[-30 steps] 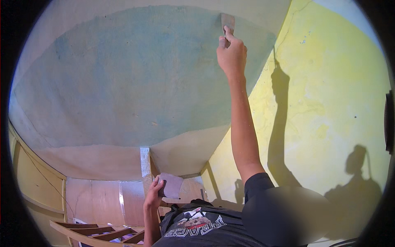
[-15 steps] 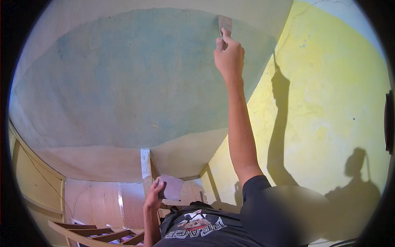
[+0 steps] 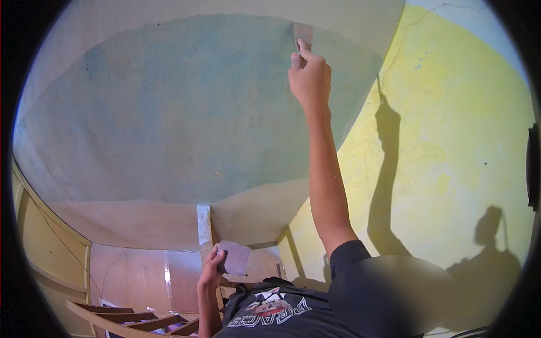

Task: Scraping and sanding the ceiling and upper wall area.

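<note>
My right hand [image 3: 310, 79] is raised at the end of an outstretched arm, its fingers wrapped around a putty knife [image 3: 302, 35]. The knife's flat blade lies against the ceiling near the far border of a large blue-grey area [image 3: 186, 107], which beige edging surrounds. Low in front of my body, my left hand [image 3: 211, 266] grips a thin, flat, mauve-grey plate [image 3: 236, 258] by one side. A dark bit shows at the plate's lower corner; what lies on its other face is hidden.
A yellow wall [image 3: 445, 112] with cracks and my shadow rises on the right. Close by the left hand hangs a whitish post [image 3: 203, 225]. Wooden slats [image 3: 129, 320] stand at lower left, before pinkish panels [image 3: 132, 276]. A dark object [image 3: 532, 169] sits at the right rim.
The right hand and putty knife have shifted slightly left along the ceiling. My left hand keeps its hold on the plate, almost unmoved. The whole view has shifted a little.
</note>
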### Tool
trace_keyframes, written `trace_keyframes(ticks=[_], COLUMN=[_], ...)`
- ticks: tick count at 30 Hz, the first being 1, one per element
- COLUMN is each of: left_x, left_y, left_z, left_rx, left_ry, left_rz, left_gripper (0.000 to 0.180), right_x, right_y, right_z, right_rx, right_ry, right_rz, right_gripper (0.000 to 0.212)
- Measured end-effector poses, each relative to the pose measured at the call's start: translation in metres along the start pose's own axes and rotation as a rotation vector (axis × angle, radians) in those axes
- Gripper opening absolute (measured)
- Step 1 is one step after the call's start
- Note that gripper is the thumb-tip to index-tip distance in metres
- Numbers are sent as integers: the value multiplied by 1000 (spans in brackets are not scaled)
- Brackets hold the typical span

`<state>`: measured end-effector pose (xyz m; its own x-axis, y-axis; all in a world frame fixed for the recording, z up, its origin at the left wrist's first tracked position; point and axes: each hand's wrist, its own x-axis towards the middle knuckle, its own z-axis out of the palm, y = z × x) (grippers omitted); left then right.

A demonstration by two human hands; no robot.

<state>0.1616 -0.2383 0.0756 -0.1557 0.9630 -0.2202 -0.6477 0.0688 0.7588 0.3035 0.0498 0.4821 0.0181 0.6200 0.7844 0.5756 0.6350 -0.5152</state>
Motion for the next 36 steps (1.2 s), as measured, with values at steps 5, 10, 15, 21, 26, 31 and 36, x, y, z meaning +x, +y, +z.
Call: trace_keyframes(ticks=[5, 10, 15, 21, 26, 31, 36], left_x=[-4, -2, -5, 2, 5, 2, 0], left_y=[-4, 2, -4, -9, -8, -6, -9], left_z=[-1, 6, 0, -11, -11, -7, -13], left_rx=[-26, 17, 14, 28, 13, 6, -7], left_ry=[-17, -21, 1, -37, -50, -36, -15], left_rz=[-12, -8, 1, -29, 15, -11, 10], left_gripper=[34, 32, 29, 48, 33, 36, 46], right_x=[2, -2, -1, -1, -3, -2, 1], right_y=[5, 3, 4, -4, -17, -9, -12], right_z=[-4, -3, -2, 13, 8, 17, 15], right_rx=[11, -39, -18, -74, -93, -72, 6], right_ry=[7, -26, -34, -6, -9, 8, -62], right_rz=[-64, -38, -47, -66, -24, -70, -13], right_gripper=[38, 38, 39, 39, 39, 39, 38])
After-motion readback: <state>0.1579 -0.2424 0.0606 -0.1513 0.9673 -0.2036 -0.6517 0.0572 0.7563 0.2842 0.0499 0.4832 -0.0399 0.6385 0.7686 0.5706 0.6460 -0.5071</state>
